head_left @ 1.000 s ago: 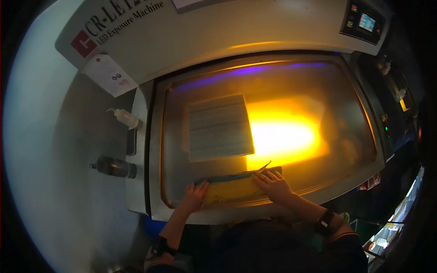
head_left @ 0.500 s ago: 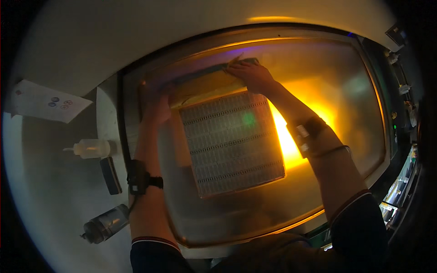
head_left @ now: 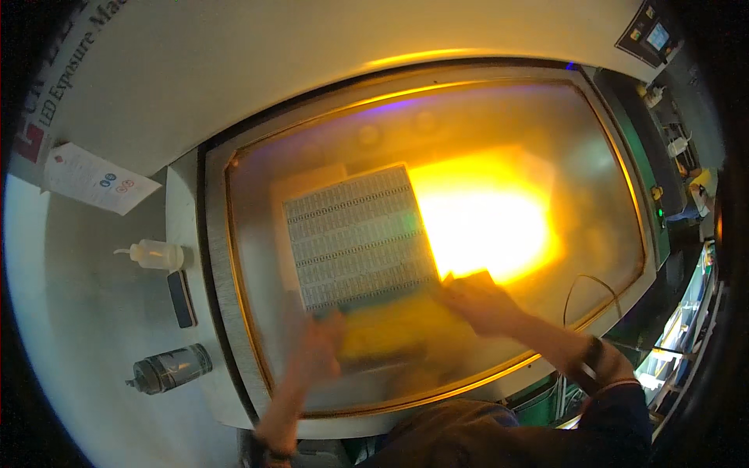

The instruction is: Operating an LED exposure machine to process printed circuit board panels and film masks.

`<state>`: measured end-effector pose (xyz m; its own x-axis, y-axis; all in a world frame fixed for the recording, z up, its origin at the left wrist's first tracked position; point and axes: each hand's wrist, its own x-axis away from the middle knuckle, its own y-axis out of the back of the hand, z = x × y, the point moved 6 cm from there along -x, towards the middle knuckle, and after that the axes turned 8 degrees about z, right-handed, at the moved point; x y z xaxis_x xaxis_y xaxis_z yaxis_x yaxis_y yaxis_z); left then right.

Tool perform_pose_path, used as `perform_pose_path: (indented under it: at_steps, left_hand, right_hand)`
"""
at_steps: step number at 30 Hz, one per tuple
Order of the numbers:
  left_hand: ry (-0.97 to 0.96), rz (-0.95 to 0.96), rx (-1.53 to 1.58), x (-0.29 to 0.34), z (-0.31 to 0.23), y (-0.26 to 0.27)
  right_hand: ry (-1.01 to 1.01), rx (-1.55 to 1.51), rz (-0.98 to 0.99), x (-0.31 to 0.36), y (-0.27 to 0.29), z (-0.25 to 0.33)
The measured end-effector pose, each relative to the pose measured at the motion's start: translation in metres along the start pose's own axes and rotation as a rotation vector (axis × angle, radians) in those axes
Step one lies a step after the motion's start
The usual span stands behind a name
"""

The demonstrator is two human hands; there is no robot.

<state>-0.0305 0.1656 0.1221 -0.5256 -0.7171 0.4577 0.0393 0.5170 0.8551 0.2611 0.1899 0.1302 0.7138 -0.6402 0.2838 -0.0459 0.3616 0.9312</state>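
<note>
A grey circuit panel (head_left: pixel 357 234) with rows of fine repeated pattern lies on the hazy, sheet-covered bed (head_left: pixel 507 335), left of a bright yellow glow. Along its near edge stretches a wide yellow bar (head_left: pixel 390 326) with a dark greenish edge, smeared by motion. My left hand (head_left: pixel 320 347) grips the bar's left end, its fingers blurred. At the other end my right hand (head_left: pixel 484 303) holds on, beside the panel's near right corner and at the glow's lower rim. Both hands partly hide the bar's ends.
A raised metal frame (head_left: pixel 248 327) rings the bed. On the left ledge are a squeeze bottle (head_left: pixel 158 255), a dark flat block (head_left: pixel 182 299) and a clear bottle with a dark cap (head_left: pixel 172 368). A paper sheet (head_left: pixel 101 179) hangs behind; a small screen (head_left: pixel 658 36) sits far right.
Both hands have drawn the wide yellow bar from the panel's far edge toward me to its near edge. The view has shifted, and the yellow glow shows more fully.
</note>
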Motion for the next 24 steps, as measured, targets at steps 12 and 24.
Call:
perform_pose_path:
  at_steps: [12,24]
  left_hand:
    - [0.074,-0.182,0.078,-0.062,-0.016,0.001]
    - [0.241,-0.419,-0.092,-0.304,0.163,0.174]
  right_hand:
    - [-0.1,0.052,-0.075,0.018,-0.01,-0.068]
    - [-0.38,0.234,-0.301,-0.228,0.071,-0.302]
